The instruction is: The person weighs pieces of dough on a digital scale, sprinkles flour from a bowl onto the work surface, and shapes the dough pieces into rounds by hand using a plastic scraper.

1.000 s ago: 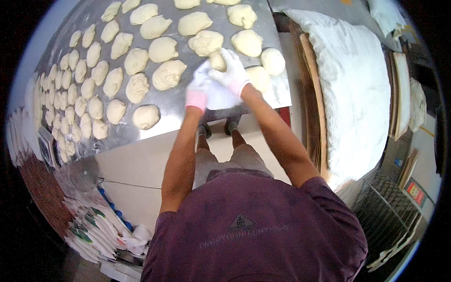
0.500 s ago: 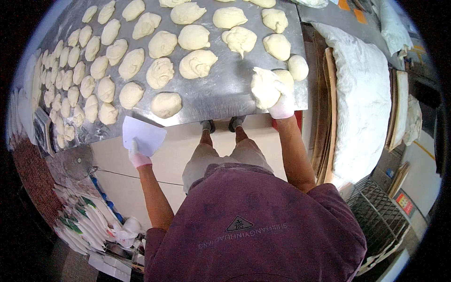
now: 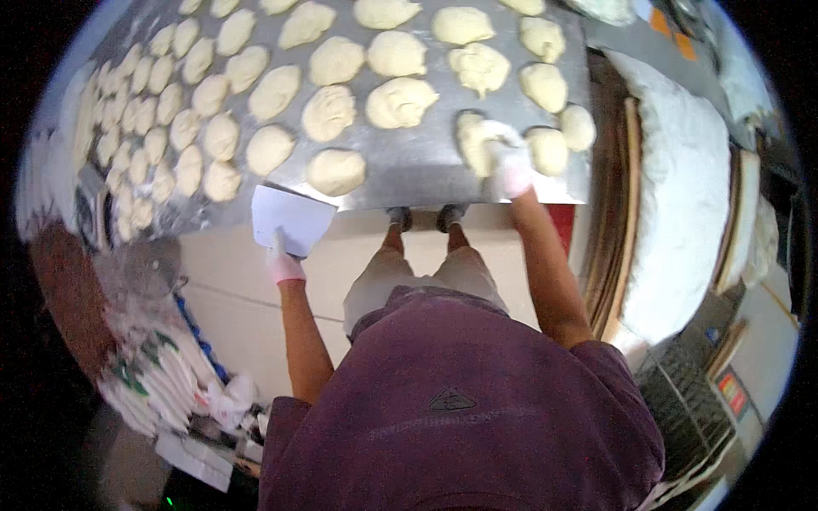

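In my gloved left hand (image 3: 285, 259) is a flat, pale dough scraper (image 3: 291, 220), held by its lower edge in front of the metal table (image 3: 409, 183). My gloved right hand (image 3: 513, 170), blurred by motion, grips a soft lump of dough (image 3: 474, 145) near the table's right front part. Its fingers lie over the lump's right side and hide part of it. Two smoother dough pieces, one round (image 3: 546, 152) and one at the edge (image 3: 578, 128), sit just right of that hand. A single dough piece (image 3: 336, 172) rests beyond the scraper.
Many dough pieces (image 3: 402, 103) stand in rows across the table, smaller toward the left. Right of the table are upright brown boards (image 3: 615, 221) and a large white sack-like bundle (image 3: 682, 196). Packed bags (image 3: 162, 383) lie low on the left, by a tiled floor (image 3: 230, 298).
My right hand has brought the lump down and turned it against the tabletop. The scraper stays in my left hand. The whole view has shifted, so the table appears further right.
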Tool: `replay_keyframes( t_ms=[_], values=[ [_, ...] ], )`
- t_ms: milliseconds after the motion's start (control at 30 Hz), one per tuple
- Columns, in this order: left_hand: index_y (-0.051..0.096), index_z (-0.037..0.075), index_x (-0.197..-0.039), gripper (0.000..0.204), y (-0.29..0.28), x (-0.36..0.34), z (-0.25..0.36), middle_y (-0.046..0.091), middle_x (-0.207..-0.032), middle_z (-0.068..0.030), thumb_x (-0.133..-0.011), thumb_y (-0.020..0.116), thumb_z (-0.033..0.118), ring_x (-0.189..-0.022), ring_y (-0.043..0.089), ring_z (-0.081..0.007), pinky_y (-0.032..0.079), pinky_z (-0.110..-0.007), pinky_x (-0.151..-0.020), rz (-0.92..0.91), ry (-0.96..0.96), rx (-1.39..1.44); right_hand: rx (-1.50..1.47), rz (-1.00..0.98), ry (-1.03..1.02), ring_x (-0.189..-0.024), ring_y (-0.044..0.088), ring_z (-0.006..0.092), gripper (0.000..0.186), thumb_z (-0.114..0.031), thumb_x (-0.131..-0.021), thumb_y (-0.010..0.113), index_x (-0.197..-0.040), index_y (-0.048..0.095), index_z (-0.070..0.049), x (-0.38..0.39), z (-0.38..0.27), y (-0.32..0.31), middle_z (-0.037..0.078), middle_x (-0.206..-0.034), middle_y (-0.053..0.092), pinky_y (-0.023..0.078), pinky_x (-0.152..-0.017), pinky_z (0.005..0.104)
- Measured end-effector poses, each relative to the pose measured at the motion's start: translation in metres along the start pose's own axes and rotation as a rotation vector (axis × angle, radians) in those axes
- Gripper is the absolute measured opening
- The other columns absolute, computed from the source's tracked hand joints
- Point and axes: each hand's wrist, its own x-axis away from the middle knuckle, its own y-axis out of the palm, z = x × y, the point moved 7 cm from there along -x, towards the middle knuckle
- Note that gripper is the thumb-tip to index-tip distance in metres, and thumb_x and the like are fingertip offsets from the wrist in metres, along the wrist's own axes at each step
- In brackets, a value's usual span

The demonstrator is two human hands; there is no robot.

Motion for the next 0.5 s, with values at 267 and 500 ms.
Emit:
replay_keyframes(
  t_ms=[267, 500],
  values=[
    [0.06, 0.001, -0.11, 0.047, -0.001, -0.016, -0.007, 0.063, -0.092, -0.0073, -0.09, 0.062, 0.044, -0.071, 0.06, -0.0178, 0.045, -0.034, -0.051, -0.053, -0.114, -0.21, -0.047, 0.087, 0.318, -0.113, 0.055, 0.0315, 0.041, -0.014, -0.084, 0.057, -0.121, 0.053, 0.005, -0.015, -0.006, -0.018, 0.021, -0.121, 0.057, 0.042, -0.099, 0.0384],
    [0.063, 0.003, -0.105, 0.055, -0.019, -0.056, -0.063, 0.063, -0.095, -0.0151, -0.091, 0.053, 0.055, -0.071, 0.063, -0.0257, 0.048, -0.039, -0.051, 0.027, -0.317, -0.283, -0.049, -0.006, 0.339, -0.107, 0.059, 0.0313, 0.04, -0.014, -0.082, 0.062, -0.119, 0.057, 0.001, -0.026, 0.002, -0.007, 0.02, -0.114, 0.062, 0.046, -0.095, 0.0404]
  ],
)
